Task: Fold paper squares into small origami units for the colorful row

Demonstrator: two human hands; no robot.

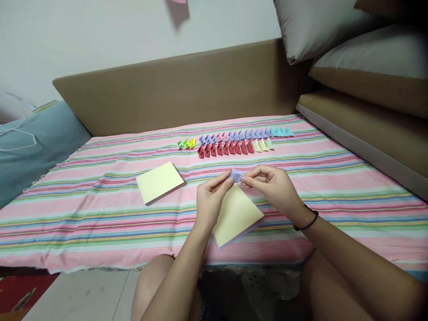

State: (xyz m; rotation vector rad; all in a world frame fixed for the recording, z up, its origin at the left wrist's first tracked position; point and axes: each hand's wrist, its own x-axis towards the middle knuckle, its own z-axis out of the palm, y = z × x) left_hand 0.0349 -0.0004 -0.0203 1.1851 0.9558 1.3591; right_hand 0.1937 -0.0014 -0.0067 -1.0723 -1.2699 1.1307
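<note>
Between my two hands is a small folded piece of lavender paper (pixel 237 175), held just above a stack of pale yellow paper sheets (pixel 239 211). My left hand (pixel 214 194) pinches its left end between thumb and forefinger. At the right end, the thumb and fingertips of my right hand (pixel 270 182) are closed on it too. The fingers cover part of the folds. Beyond my hands stand two rows of folded paper boats: dark red ones (pixel 225 148) in front, lavender ones (pixel 250 134) behind, with pink, cream and light blue ones among them.
Green and yellow paper boats (pixel 186 144) stand at the left end of the rows. Another stack of pale yellow paper (pixel 160 182) lies to the left on the striped cloth (pixel 100 200). Cushions (pixel 371 80) are piled at the right, and a brown backrest (pixel 174 91) runs behind.
</note>
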